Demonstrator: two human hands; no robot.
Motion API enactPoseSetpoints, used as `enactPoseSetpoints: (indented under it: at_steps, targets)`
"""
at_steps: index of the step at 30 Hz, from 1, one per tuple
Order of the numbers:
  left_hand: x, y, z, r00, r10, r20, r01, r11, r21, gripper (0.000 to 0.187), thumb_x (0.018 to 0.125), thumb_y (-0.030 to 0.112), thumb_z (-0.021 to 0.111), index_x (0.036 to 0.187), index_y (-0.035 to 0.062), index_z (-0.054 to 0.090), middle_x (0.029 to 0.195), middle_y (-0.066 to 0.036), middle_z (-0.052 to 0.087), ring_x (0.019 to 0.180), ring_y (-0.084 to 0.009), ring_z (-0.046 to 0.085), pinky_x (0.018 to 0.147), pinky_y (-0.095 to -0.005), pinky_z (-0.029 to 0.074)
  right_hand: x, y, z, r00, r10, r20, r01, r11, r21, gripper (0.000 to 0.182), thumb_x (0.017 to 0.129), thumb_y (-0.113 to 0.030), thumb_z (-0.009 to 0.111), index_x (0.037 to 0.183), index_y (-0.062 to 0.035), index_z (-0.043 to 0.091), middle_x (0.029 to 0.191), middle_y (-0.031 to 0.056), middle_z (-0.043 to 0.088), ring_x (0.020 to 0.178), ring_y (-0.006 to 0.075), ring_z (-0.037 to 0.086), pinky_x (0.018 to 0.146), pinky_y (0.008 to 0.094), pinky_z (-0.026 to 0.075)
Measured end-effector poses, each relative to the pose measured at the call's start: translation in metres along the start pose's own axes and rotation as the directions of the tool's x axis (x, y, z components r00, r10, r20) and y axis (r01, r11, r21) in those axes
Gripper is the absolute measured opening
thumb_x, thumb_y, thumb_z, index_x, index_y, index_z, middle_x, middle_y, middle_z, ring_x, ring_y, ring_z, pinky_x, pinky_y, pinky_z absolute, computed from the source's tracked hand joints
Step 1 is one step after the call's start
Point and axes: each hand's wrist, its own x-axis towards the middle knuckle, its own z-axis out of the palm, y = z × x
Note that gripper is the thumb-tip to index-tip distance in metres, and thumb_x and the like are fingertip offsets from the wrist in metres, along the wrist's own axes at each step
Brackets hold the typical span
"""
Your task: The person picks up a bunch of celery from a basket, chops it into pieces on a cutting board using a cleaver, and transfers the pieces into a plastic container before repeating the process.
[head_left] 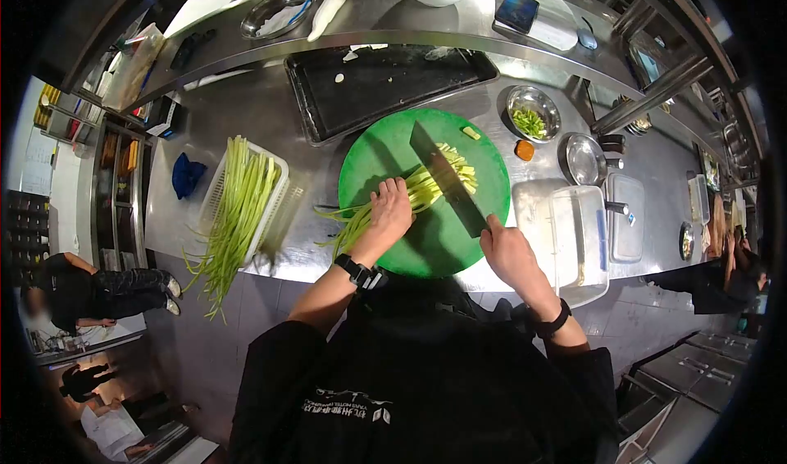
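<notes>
A round green cutting board (385, 148) lies on the steel counter in front of me. Across it runs a bundle of long green stalks (348, 222), and my left hand (389, 210) presses down on the bundle, fingers curled. My right hand (508, 255) grips the handle of a broad cleaver (447, 181), whose blade rests across the stalks just right of my left fingers. Short cut pieces (459, 159) lie beyond the blade.
A white basket (215, 187) full of uncut stalks sits at the left. A black tray (385, 83) lies behind the board. A small steel bowl of cut pieces (531, 113), an empty bowl (584, 159) and clear plastic tubs (578, 234) stand at the right. Other people work at both sides.
</notes>
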Motion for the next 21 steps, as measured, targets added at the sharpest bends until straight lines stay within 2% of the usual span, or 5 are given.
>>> enactPoseSetpoints:
  at_steps: [7, 9, 12, 14, 21]
  targets:
    - [0.001, 0.002, -0.002, 0.999, 0.039, 0.015, -0.039, 0.998, -0.039, 0.063, 0.075, 0.018, 0.083, 0.122, -0.0054, 0.049, 0.119, -0.022, 0.053, 0.118, -0.0403, 0.052, 0.097, -0.0582, 0.047, 0.002, -0.007, 0.006, 0.997, -0.003, 0.077, 0.005, 1.0, -0.026, 0.017, 0.094, -0.013, 0.053, 0.098, 0.004, 0.054, 0.064, 0.0308, 0.06, 0.065, 0.0507, 0.063, 0.063, 0.0581, 0.051]
    - [0.001, 0.002, 0.003, 0.996, 0.058, -0.07, -0.058, 0.998, -0.001, 0.041, 0.081, 0.012, 0.069, 0.115, -0.0039, 0.053, 0.113, -0.02, 0.055, 0.111, -0.0371, 0.055, 0.094, -0.0555, 0.048, 0.013, -0.005, 0.019, 0.996, -0.007, 0.089, 0.009, 1.0, -0.02, 0.018, 0.093, -0.013, 0.053, 0.099, 0.0043, 0.054, 0.064, 0.0308, 0.061, 0.066, 0.0507, 0.063, 0.064, 0.0579, 0.052]
    - [0.004, 0.002, 0.006, 0.997, 0.056, -0.062, -0.057, 0.998, -0.012, 0.037, 0.081, 0.009, 0.067, 0.113, -0.003, 0.054, 0.112, -0.02, 0.056, 0.111, -0.0373, 0.055, 0.094, -0.0549, 0.048, 0.035, 0.012, 0.065, 0.997, -0.029, 0.071, 0.031, 0.999, -0.017, 0.021, 0.093, -0.014, 0.054, 0.101, 0.0046, 0.054, 0.067, 0.0308, 0.062, 0.068, 0.0507, 0.064, 0.066, 0.0578, 0.052]
    - [0.005, 0.003, 0.003, 0.999, 0.035, -0.041, -0.035, 0.999, -0.003, 0.04, 0.08, 0.01, 0.069, 0.115, -0.0026, 0.054, 0.113, -0.02, 0.055, 0.112, -0.0371, 0.055, 0.093, -0.0549, 0.048, 0.048, 0.016, 0.074, 0.998, -0.056, 0.032, 0.056, 0.998, -0.02, 0.022, 0.093, -0.015, 0.054, 0.102, 0.0046, 0.054, 0.068, 0.0307, 0.063, 0.068, 0.0506, 0.064, 0.066, 0.0579, 0.053]
    - [-0.011, 0.003, -0.014, 0.996, -0.086, 0.019, 0.085, 0.996, 0.038, 0.096, 0.068, 0.028, 0.088, 0.143, -0.0046, 0.038, 0.124, -0.02, 0.051, 0.119, -0.0369, 0.05, 0.099, -0.0591, 0.041, 0.056, 0.027, 0.05, 0.996, -0.016, 0.086, 0.011, 0.998, 0.057, 0.026, 0.094, -0.017, 0.054, 0.105, 0.0068, 0.055, 0.072, 0.0321, 0.063, 0.07, 0.0514, 0.063, 0.07, 0.0586, 0.052]
